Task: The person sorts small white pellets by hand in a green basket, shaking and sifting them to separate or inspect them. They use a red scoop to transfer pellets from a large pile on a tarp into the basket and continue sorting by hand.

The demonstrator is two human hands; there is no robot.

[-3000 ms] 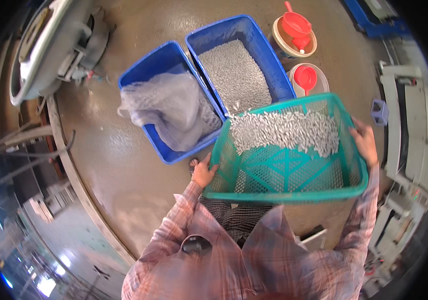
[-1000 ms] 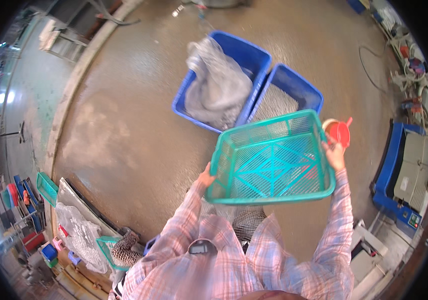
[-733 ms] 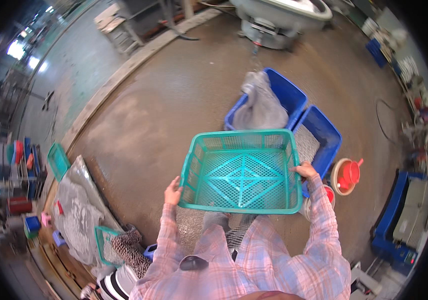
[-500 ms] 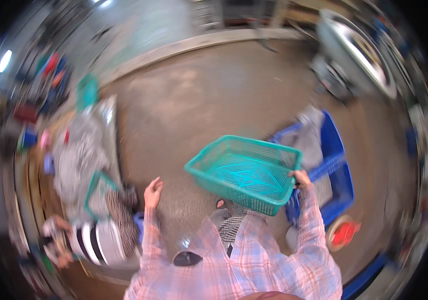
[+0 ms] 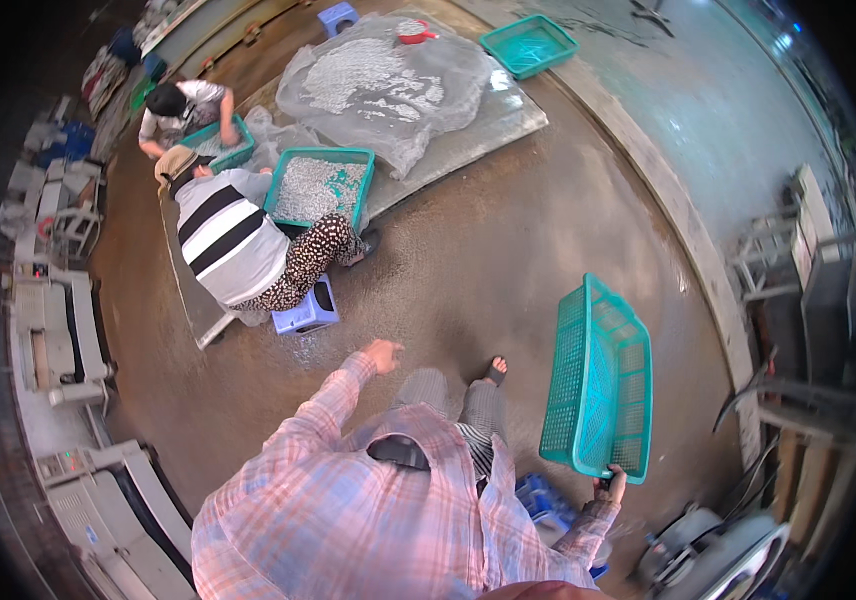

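Head view: looked down past a plaid shirt (image 5: 348, 500). Clasped the near end of a green basket (image 5: 566, 375) in the right grip (image 5: 610, 485). Held this basket out to the right of the body, tilted over the wet floor (image 5: 468, 270), with one outer wall and part of the latticed inside in view. Located blue bins (image 5: 543, 503) partly hidden behind the right sleeve (image 5: 583, 532). Held the left grip (image 5: 383, 356) forward over the floor, loosely unclosed and in contact with nothing visible. Farther out, found a lavender stool (image 5: 306, 312) under a seated co-worker (image 5: 248, 240) in a striped top (image 5: 223, 225). Observed a second green basket (image 5: 368, 185) just in front of this person, loaded with small pale pieces (image 5: 313, 190). Found another person (image 5: 193, 112) beyond, reaching one hand (image 5: 229, 133) into a third green basket (image 5: 236, 157). Beside these baskets, noted a transparent plastic sheet (image 5: 463, 105) on a low board (image 5: 478, 140), spread with similar pieces and bearing a red scoop (image 5: 414, 39). Located a fourth green basket (image 5: 528, 46) near the board's far edge.
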